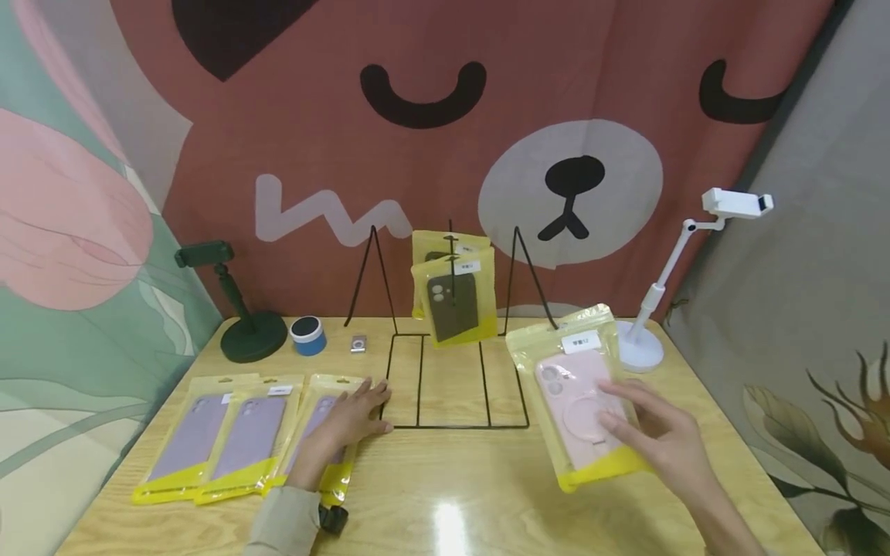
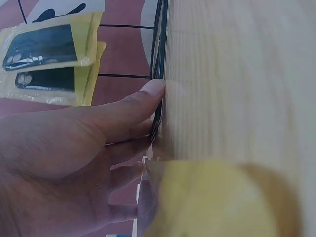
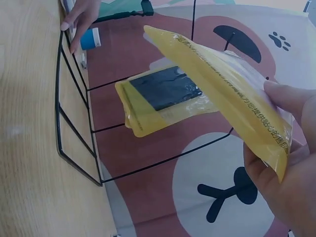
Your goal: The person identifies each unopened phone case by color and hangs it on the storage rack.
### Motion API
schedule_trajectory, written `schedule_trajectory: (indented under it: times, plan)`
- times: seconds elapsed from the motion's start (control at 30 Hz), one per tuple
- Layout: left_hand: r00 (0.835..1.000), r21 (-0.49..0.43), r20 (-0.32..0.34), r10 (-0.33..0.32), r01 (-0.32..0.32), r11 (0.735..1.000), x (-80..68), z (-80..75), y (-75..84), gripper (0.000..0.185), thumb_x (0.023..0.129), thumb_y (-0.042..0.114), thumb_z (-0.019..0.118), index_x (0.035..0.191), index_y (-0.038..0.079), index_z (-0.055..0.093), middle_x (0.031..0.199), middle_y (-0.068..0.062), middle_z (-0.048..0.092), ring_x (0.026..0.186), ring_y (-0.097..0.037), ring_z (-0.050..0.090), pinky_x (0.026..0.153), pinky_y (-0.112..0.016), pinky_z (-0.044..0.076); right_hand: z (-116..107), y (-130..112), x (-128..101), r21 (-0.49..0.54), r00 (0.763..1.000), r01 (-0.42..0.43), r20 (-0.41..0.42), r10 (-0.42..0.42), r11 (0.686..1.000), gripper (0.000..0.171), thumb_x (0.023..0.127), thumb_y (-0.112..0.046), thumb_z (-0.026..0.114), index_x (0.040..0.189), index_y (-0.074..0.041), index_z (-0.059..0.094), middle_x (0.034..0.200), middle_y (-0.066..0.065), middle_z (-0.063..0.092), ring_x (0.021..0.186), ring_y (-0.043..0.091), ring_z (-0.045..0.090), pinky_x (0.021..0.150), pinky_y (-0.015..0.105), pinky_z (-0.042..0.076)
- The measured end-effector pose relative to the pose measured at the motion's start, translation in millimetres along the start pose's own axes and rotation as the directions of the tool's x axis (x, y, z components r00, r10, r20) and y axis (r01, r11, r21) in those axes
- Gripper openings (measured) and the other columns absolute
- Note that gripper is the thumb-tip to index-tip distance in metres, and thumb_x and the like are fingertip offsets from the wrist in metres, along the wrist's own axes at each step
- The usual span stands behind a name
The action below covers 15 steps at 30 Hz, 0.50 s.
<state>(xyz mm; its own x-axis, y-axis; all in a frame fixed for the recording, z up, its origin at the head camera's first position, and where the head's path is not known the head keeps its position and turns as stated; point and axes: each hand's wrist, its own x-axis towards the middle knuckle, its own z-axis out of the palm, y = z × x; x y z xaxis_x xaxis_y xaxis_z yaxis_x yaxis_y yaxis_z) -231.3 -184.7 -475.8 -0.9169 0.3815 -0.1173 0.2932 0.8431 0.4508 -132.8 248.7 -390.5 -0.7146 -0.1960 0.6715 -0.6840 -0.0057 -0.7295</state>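
Observation:
My right hand (image 1: 660, 432) holds a clear-and-yellow pouch with a pink phone case (image 1: 580, 401) inside, raised over the table's right side. Thumb and fingers grip the pouch by its right edge. With fingers spread, my left hand (image 1: 354, 417) touches the left front corner of a black wire display rack (image 1: 452, 426). Beneath that hand and wrist lies a pouch with a purple phone case (image 1: 316, 421), partly covered. Two pouches with dark phone cases (image 1: 452, 309) hang one behind the other from the rack's middle hook.
Two more purple-case pouches (image 1: 246, 436) lie at the left. Behind them stand a dark green stand (image 1: 253, 336), a blue jar (image 1: 308, 336) and a small metallic item (image 1: 358, 344). A white stand (image 1: 640, 345) is at the back right, before a printed curtain (image 1: 313, 139).

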Motion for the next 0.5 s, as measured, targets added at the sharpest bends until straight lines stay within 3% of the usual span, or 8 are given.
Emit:
schedule_trajectory:
  times: [0.33,0.5]
  plan:
    - [1.0,0.007,-0.004,-0.006,0.006,1.0,0.8,2.0,-0.9,0.064,0.086,0.03,0.072,0.139,0.003,0.05,0.153,-0.012,0.034,0.143,-0.039,0.021,0.109,-0.066,0.017,7,-9,-11,-0.092,0.997,-0.073,0.003,0.073,0.993,0.05,0.07,0.032,0.061,0.115,0.011,0.063,0.124,0.005,0.064,0.125,0.014,0.047,0.106,0.015,0.032]
    - [1.0,0.003,-0.004,-0.006,0.006,1.0,0.4,1.3,-0.4,0.064,0.085,0.03,0.072,0.14,0.004,0.049,0.153,-0.012,0.034,0.143,-0.039,0.021,0.11,-0.066,0.016,9,-6,-8,-0.011,1.0,0.024,0.01,-0.024,1.0,0.048,0.069,0.033,0.06,0.115,0.018,0.059,0.119,0.015,0.063,0.116,0.019,0.051,0.106,0.019,0.036]
